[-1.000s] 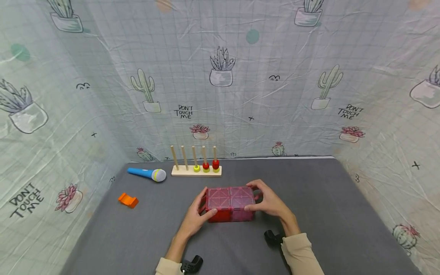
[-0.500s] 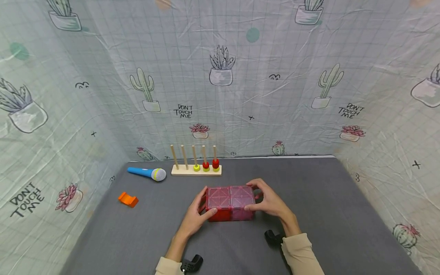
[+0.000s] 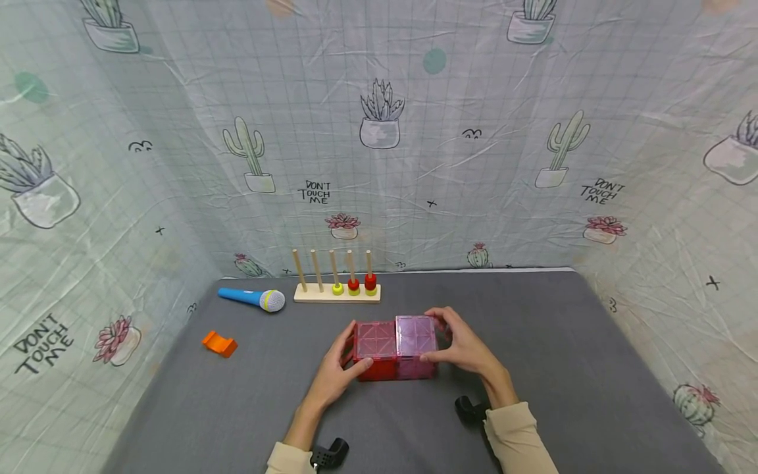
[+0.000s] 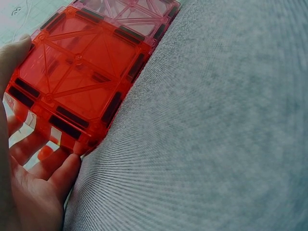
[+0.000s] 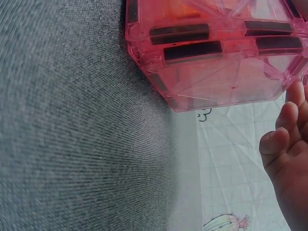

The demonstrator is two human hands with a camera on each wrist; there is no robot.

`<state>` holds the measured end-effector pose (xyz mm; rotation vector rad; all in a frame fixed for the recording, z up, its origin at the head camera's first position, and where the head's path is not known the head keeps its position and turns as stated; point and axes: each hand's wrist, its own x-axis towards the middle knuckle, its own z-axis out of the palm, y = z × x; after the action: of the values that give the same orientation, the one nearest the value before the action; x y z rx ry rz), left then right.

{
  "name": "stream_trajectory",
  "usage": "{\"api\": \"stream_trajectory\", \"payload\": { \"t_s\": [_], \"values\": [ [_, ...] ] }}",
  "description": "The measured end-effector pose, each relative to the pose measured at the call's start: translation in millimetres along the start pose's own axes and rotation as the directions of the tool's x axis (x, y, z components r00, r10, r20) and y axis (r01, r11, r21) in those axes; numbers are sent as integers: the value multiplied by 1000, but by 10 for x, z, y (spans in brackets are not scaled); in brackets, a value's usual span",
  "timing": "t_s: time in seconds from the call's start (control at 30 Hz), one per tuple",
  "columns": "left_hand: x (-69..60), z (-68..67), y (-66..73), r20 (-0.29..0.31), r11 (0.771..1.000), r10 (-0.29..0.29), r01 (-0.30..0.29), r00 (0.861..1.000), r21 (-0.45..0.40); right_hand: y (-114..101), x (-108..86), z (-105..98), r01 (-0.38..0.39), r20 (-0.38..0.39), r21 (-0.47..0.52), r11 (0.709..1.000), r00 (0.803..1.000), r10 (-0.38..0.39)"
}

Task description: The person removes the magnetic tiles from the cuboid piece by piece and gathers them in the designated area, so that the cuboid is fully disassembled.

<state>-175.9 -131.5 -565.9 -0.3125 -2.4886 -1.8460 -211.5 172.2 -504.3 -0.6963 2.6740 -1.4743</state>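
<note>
Two translucent magnetic-tile cubes stand side by side on the grey table, a red one (image 3: 376,349) on the left and a pink one (image 3: 416,345) on the right. My left hand (image 3: 333,375) grips the red cube, thumb on its front and fingers round its left side. The pink cube's right side is held by my right hand (image 3: 470,349), thumb at the front edge and fingers behind. In the left wrist view the red cube (image 4: 79,67) shows dark magnets along its edges. Part of the pink cube (image 5: 211,72) fills the top of the right wrist view.
Behind the cubes stands a wooden peg rack (image 3: 337,294) with yellow and red beads. A blue toy microphone (image 3: 251,298) and an orange curved block (image 3: 220,343) lie at the left. A patterned cloth (image 3: 432,164) surrounds the grey table (image 3: 533,329) at the back and sides.
The pink cube's top face now looks lighter and its back edge sits slightly higher than the red cube's. Both hands keep nearly the same places.
</note>
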Motion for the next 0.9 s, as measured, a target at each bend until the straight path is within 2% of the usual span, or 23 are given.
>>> {"api": "stream_trajectory", "payload": {
  "t_s": [0.33, 0.6, 0.9],
  "values": [
    [-2, -1, 20, 5, 1000, 1, 0, 1000, -2, -7, -34, 16, -8, -1, 72, 997, 1000, 8],
    [-3, -14, -1, 3, 1000, 6, -6, 1000, 11, -52, -51, 32, 12, 0, 55, 998, 1000, -12],
    [3, -15, -14, 7, 1000, 13, -13, 1000, 5, -359, -116, -51, 83, 17, 144, 986, 996, -86]
  ]
}}
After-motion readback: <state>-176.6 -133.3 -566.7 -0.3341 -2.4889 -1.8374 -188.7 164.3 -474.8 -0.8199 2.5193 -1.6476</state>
